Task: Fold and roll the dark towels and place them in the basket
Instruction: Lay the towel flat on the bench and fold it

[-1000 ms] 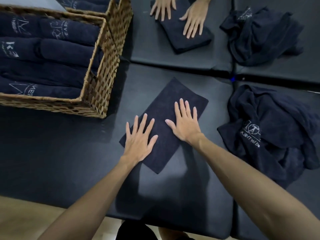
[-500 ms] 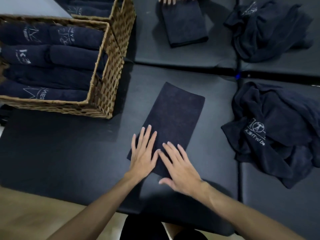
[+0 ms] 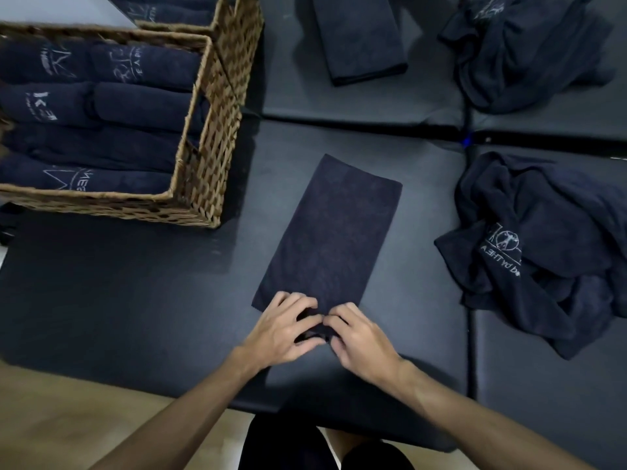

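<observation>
This looks to me like a spa or gym linen room: I stand at black padded tables [image 3: 135, 300] pushed together, with logo-printed dark towels [image 3: 529, 252] heaped at right and rolled ones filling wicker baskets [image 3: 207, 171] at upper left.

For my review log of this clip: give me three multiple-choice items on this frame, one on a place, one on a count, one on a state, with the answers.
1. Where does the wicker basket stand relative to the folded towel?
A. to its left
B. to its right
C. on top of it

2. How many crumpled towel heaps lie right of the folded towel?
A. none
B. two
C. five

3. What are the left hand and right hand doing?
A. resting flat
B. gripping the towel's near end
C. reaching into the basket

Answers: 1 A, the basket is at upper left. 2 B, a near heap and a far heap. 3 B, fingers curl round the near edge.
</observation>
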